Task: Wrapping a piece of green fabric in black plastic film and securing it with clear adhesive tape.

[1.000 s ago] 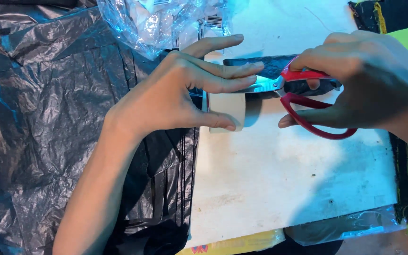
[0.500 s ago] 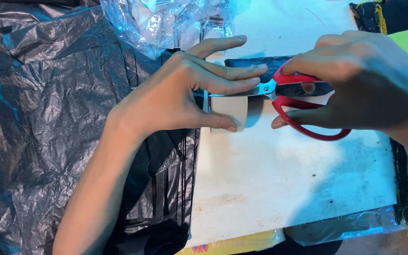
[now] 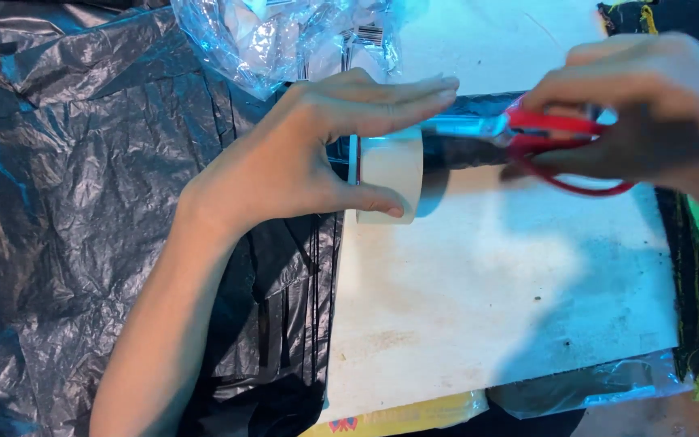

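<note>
White board (image 3: 479,307) lies over crumpled black plastic sheeting (image 3: 82,202), and above its upper left corner the left hand (image 3: 301,158) clamps a roll of pale tape (image 3: 394,174) upright between thumb and fingers. Just right of the roll, the right hand (image 3: 649,113) is closed around red-handled scissors (image 3: 544,133), blades pointing toward the tape. Clear crinkled plastic bag (image 3: 285,36) sits beyond the left hand.

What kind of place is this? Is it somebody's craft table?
Probably a craft or packing table. The left hand holds a roll of tape on a stained white board, the right hand holds red-handled scissors, and crumpled black plastic sheet and clear plastic wrap lie around.
</note>
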